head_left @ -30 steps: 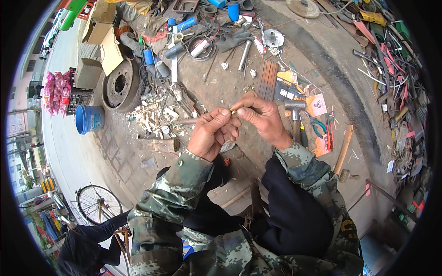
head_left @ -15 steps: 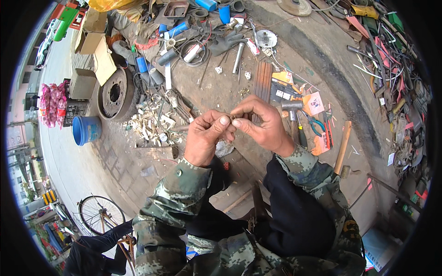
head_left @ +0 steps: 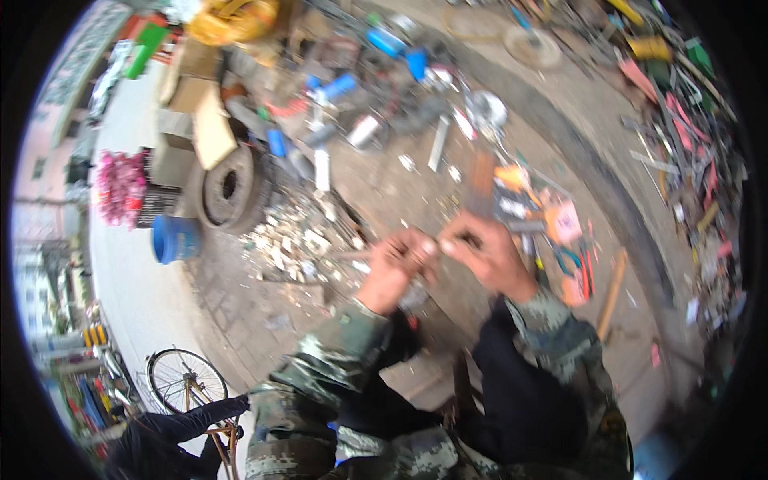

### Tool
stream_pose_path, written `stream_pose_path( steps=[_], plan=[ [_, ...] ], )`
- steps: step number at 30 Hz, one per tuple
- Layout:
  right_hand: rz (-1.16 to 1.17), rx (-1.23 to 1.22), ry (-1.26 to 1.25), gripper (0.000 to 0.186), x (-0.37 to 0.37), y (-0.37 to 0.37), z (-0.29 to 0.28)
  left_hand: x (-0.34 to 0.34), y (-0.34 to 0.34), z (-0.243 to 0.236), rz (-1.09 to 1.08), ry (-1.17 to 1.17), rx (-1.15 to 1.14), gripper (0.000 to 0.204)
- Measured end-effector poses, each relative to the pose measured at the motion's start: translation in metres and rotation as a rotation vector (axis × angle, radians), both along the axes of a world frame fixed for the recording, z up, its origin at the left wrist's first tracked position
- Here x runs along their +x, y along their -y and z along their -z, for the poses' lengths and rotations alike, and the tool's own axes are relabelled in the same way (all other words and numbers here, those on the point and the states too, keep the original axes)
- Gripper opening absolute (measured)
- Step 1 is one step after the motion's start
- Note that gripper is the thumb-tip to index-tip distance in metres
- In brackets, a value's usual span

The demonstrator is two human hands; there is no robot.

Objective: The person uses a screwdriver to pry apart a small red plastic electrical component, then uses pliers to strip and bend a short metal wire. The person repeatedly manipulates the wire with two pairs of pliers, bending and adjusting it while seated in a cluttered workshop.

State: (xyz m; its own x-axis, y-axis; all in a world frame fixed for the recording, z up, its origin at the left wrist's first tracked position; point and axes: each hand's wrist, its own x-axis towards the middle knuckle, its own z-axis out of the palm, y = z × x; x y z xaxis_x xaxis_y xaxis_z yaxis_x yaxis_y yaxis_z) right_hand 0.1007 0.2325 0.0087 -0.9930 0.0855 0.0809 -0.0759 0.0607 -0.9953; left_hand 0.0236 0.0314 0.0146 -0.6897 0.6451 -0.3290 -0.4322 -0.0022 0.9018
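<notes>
My left hand (head_left: 398,268) and my right hand (head_left: 492,256) are held close together in front of me, above the ground. Thumb and fingers are pinched on both, and the fingertips almost meet. Whatever lies between them is very small and blurred, so I cannot make it out. To the right of my right hand, a hammer (head_left: 524,226) and blue-handled pliers (head_left: 570,260) lie on the ground. A heap of pale scraps (head_left: 292,240) spreads left of my left hand.
A blue bucket (head_left: 176,238) and a round metal wheel (head_left: 232,188) stand at the left. Scrap piles fill the far side and far right. A wooden stick (head_left: 614,292) lies at the right. Lower left are a bicycle wheel (head_left: 188,384) and a person in dark clothes (head_left: 156,440).
The whole view has shifted and blurred, so the surroundings sit lower and farther right in the picture. Both hands stay pinched, their fingertips now seeming slightly more apart.
</notes>
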Motion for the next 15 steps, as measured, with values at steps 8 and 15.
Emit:
stream_pose_path(
  steps=[8, 15],
  plan=[
    [0.196, -0.202, 0.049, 0.014, 0.002, 0.014, 0.025, -0.006, -0.019, 0.022, 0.037, 0.296, 0.043, 0.020],
    [0.368, -0.243, -0.059, 0.011, 0.008, 0.024, 0.046, 0.002, -0.028, 0.039, -0.030, 0.388, 0.142, 0.017]
  ],
)
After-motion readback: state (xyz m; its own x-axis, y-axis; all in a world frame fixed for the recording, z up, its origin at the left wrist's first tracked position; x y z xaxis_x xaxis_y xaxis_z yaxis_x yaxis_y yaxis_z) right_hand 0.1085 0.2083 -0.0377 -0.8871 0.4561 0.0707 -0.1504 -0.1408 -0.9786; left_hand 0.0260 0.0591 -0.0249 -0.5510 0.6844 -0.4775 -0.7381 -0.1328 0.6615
